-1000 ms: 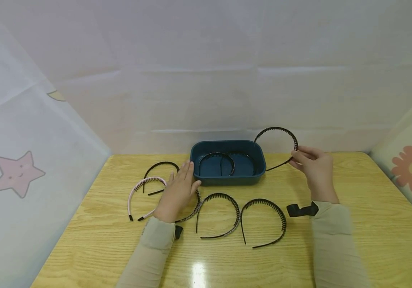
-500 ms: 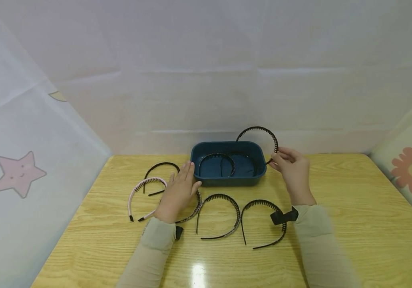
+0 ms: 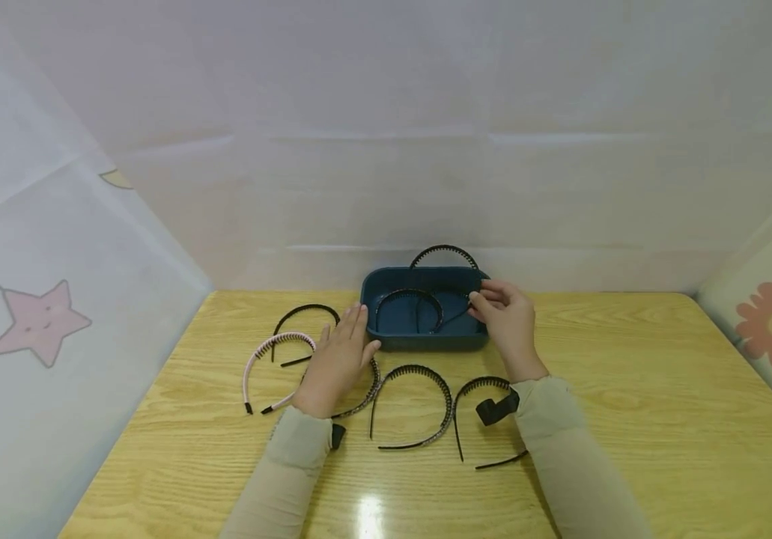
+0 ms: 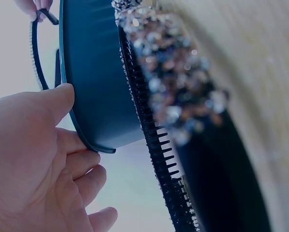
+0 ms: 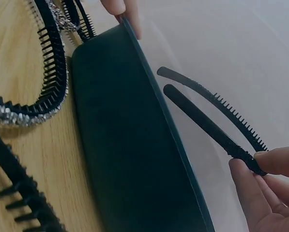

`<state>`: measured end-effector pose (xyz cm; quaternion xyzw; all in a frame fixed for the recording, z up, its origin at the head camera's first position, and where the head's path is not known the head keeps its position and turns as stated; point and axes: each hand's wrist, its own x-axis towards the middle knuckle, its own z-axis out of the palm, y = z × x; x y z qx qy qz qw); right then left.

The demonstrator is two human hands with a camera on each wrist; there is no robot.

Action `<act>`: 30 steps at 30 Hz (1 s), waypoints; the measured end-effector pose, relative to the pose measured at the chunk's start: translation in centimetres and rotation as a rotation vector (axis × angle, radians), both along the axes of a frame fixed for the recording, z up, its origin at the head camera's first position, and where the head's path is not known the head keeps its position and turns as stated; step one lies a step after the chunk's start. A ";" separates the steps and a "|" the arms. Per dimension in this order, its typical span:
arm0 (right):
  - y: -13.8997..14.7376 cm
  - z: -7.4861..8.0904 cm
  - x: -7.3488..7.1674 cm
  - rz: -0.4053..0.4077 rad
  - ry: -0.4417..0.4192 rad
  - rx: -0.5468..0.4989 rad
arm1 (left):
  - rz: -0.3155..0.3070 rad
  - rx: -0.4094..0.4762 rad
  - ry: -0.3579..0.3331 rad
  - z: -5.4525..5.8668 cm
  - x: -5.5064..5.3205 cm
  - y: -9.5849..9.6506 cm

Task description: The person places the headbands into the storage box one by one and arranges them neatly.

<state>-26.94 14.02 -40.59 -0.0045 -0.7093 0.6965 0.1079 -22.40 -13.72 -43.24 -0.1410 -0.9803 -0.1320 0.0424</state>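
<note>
My right hand [image 3: 510, 322] pinches a black toothed headband [image 5: 217, 101] between thumb and fingers at the right end of a dark blue box [image 3: 426, 342]. The headband's arch rises above the box's back rim, with its free ends pointing left in the right wrist view. My left hand [image 3: 335, 367] rests against the box's left front corner, fingers extended along the side and thumb at the rim. Inside the box lie black headbands [image 3: 441, 311], partly overlapping. Close by the left hand in its wrist view is a headband with glittery stones [image 4: 168, 72], blurred.
A pink headband [image 3: 247, 374] and a black headband [image 3: 305, 306] lie left of the box. Several dark headbands, among them a glittery one [image 3: 449, 404], form a row in front on the wooden table [image 3: 628, 419]. A pale cloth wall [image 3: 386, 187] stands behind.
My right hand has moved left with the black headband, from beside the box to over its right end, and the headband is lower. My left hand stays at the box's corner.
</note>
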 end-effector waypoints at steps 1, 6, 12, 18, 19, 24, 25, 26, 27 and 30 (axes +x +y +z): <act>-0.3 -0.1 -0.1 0.004 0.007 0.025 | 0.001 -0.002 0.000 0.0 0.0 0.0; -1.8 -0.3 -0.5 0.001 0.072 0.192 | 0.003 -0.002 0.009 0.1 0.0 0.0; -3.2 -0.4 -1.0 -0.004 0.120 0.365 | 0.002 0.005 0.003 0.0 -0.1 0.0; -4.0 -0.5 -1.3 -0.001 0.112 0.539 | 0.002 0.001 0.002 0.1 0.0 0.1; -4.1 -0.6 -1.4 0.004 0.107 0.547 | 0.001 -0.003 0.001 0.1 0.0 0.1; -4.5 -0.8 -1.6 0.020 0.078 0.589 | 0.000 -0.008 -0.003 0.1 0.0 0.1; -4.6 -0.9 -1.6 0.023 0.072 0.599 | 0.000 -0.009 -0.005 0.2 0.0 0.1; -4.6 -0.9 -1.6 0.025 0.067 0.608 | 0.000 -0.008 -0.007 0.2 0.0 0.1; -4.7 -1.0 -1.6 0.027 0.063 0.616 | -0.001 -0.007 -0.009 0.2 0.0 0.1; -4.7 -1.2 -1.6 0.036 0.053 0.631 | -0.003 -0.006 -0.012 0.2 0.0 0.1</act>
